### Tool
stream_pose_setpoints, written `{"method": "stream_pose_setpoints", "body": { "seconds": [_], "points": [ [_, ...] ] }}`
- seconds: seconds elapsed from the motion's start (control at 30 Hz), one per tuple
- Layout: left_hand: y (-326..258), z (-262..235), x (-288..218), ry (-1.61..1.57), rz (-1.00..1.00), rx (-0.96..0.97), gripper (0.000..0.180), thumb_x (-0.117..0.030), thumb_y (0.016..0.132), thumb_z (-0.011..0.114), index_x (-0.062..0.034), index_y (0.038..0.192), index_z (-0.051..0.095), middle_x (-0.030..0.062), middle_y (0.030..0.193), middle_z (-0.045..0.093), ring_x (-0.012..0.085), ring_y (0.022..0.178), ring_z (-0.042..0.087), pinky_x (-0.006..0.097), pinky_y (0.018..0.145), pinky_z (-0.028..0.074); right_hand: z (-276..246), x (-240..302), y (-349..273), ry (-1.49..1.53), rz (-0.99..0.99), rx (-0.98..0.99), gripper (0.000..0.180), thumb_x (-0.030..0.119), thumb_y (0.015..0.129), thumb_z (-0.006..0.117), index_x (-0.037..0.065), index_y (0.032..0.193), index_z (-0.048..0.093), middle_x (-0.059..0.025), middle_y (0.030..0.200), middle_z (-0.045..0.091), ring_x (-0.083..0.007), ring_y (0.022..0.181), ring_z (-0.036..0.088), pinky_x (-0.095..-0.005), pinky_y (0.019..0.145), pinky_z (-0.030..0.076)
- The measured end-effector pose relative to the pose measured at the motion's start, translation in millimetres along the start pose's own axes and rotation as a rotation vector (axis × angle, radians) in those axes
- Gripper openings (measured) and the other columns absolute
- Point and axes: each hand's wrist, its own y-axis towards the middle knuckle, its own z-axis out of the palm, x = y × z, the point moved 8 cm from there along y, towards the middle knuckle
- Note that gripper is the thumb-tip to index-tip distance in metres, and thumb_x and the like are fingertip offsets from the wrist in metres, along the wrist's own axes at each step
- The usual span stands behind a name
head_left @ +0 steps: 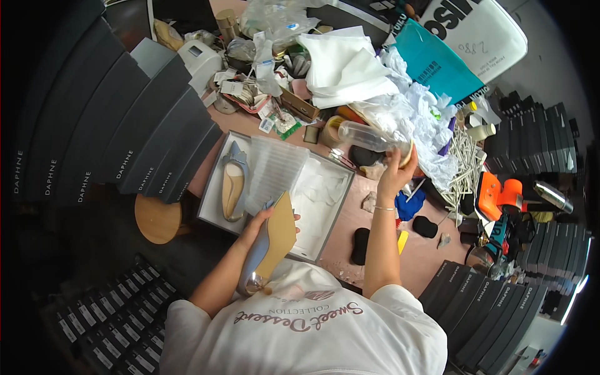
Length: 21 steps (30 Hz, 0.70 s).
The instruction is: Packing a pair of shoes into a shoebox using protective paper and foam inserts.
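Shoe [270,247]: pale blue upper, smooth with slight sheen; tan sole, matt, leather-like; heel tip shiny, looks like metal. Bottle [370,136]: clear plastic, glossy. Box [325,215]: grey card, matt; inside it a ribbed translucent sheet [275,170] and white tissue [317,197], crumpled. Surface [350,215]: pinkish, matt. Stool [157,219]: wood, smooth. Stacked boxes [119,134]: dark matt card.

— What surrounds the work area?
— A cluttered pink worktable [350,219], with stacks of dark shoeboxes [125,144] rising on the left and right.
— And below?
— A round wooden stool [156,219] on a dim floor.
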Motion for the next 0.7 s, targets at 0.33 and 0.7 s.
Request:
{"method": "stream_pose_setpoints", "body": {
  "seconds": [0.33, 0.7],
  "points": [
    [-3.2, 13.7, -15.1, -0.099, 0.127, 0.075, 0.074, -0.057, 0.087, 0.05, -0.007, 0.139, 0.034, 0.0202, 0.128, 0.047, 0.0301, 0.102, 0.058, 0.043, 0.08, 0.052, 123.3, -9.0, 6.7, -0.592, -0.286, 0.578, 0.037, 0.027, 0.094, 0.052, 0.009, 0.126, 0.054, -0.0256, 0.117, 0.047, -0.0389, 0.099, 0.053, -0.0412, 0.088, 0.043],
    [-1.1, 29.6, 16.6, 0.031, 0.003, 0.058, 0.064, -0.052, 0.09, 0.047, -0.0055, 0.133, 0.04, 0.0161, 0.118, 0.054, 0.0223, 0.1, 0.058, 0.033, 0.084, 0.05, 31.5, 166.2, -230.9, -0.146, -0.372, 1.23, 0.017, 0.013, 0.078, 0.068, 0.006, 0.088, 0.056, -0.0078, 0.075, 0.051, -0.0231, 0.057, 0.057, -0.0346, 0.047, 0.045]
  ]
}}
